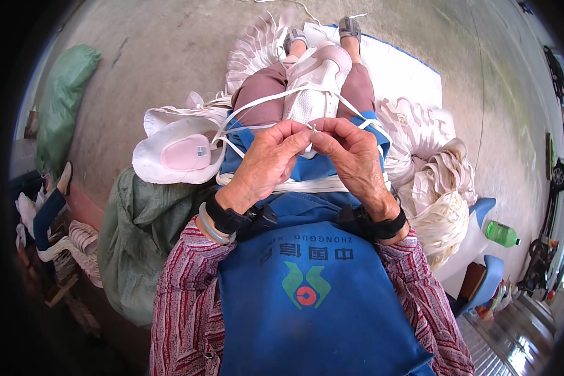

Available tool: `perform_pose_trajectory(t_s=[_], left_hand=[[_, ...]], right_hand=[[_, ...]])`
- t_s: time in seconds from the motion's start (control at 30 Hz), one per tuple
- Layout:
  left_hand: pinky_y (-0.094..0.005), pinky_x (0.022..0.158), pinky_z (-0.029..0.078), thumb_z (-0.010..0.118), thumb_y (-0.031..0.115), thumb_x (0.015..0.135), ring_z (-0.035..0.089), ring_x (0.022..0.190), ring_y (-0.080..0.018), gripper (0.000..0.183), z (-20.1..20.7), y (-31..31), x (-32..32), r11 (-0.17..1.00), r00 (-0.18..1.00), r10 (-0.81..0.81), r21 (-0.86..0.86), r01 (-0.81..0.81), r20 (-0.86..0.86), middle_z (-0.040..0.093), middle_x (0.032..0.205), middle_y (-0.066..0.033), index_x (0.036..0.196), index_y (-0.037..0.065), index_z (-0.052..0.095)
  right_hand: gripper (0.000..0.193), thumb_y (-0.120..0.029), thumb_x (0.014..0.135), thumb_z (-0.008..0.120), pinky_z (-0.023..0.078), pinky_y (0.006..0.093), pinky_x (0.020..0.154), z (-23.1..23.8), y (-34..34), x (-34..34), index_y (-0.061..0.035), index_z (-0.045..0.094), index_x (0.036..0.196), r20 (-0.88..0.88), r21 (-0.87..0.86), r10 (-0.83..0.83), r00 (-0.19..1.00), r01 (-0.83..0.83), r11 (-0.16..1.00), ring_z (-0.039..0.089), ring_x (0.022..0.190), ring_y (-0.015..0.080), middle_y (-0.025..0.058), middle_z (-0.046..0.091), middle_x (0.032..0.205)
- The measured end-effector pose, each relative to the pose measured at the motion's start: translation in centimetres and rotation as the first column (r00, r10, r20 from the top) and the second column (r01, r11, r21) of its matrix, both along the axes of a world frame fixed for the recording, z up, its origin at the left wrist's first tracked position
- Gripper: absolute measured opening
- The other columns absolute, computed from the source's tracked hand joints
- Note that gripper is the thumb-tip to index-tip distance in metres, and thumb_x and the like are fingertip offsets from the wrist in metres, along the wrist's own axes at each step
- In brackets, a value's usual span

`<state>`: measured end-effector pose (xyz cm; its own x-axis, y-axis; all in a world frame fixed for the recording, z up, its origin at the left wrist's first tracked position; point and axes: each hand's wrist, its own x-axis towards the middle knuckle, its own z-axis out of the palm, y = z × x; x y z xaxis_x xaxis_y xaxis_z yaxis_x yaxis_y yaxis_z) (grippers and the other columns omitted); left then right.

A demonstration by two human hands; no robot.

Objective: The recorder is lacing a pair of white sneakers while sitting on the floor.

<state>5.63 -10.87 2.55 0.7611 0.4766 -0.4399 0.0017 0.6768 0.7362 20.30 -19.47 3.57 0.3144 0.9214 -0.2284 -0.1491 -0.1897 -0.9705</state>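
Hidden: the small pale item pinched between the fingertips is too tiny to identify
Materials: white mesh shoe upper (313,88) on the lap, flat white strap (257,103) looping across the blue apron (313,301)
Grip: left hand (266,161) and right hand (351,156) both pinch tightly, fingertips meeting above the upper
Nearby: stacked white cut pieces (432,182) beside the right knee

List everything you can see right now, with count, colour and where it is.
white strap: one, white, running from the fingertips across the lap
white shoe upper: one, white and pink, on the lap
pink insole: one, on a white piece left of the lap
green sack: one, at the left side
white cut pieces: a pile, at the right
green bottle: one, far right
blue apron: one, worn
left hand: pinching the strap
right hand: pinching the strap
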Motion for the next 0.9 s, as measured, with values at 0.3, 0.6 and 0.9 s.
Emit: perform_pose_trajectory(t_s=[0.3,0.6,0.9], left_hand=[[-0.0172,0.038,0.03,0.055,0.023,0.096,0.039,0.046,-0.0021,0.024,0.9,-0.7,0.8,0.967,1.0,-0.017,0.256,0.018,-0.006,0.05,0.069,0.0038,0.103,0.001,0.058],[-0.023,0.041,0.045,0.042,0.026,0.1,0.053,0.047,-0.0088,0.028,1.3,-0.2,1.5,0.981,0.979,-0.179,0.094,0.169,0.103,0.052,0.07,-0.0021,0.111,0.001,0.049],[-0.0155,0.045,0.041,0.049,0.024,0.098,0.052,0.052,-0.0048,0.03,5.3,0.2,2.2,0.909,0.93,-0.355,0.268,0.32,0.092,0.057,0.076,-0.0011,0.119,0.003,0.051]], right_hand=[[0.015,-0.011,0.084,0.067,0.046,0.0245,0.073,0.0,-0.5,0.7,-0.0016,0.066,0.096,0.225,0.127,-0.03,0.974,0.002,0.992,0.056,0.086,0.0124,0.0046,0.058,0.093],[0.013,-0.013,0.086,0.064,0.046,0.0268,0.076,1.0,0.1,1.4,-0.0015,0.064,0.092,0.135,0.118,0.007,0.991,-0.023,0.993,0.055,0.092,0.0136,0.007,0.057,0.103],[0.015,-0.012,0.094,0.053,0.05,0.0258,0.07,5.8,0.2,1.9,0.0001,0.058,0.102,0.018,0.158,0.026,1.0,-0.028,0.987,0.058,0.075,0.0111,0.0045,0.061,0.088]])
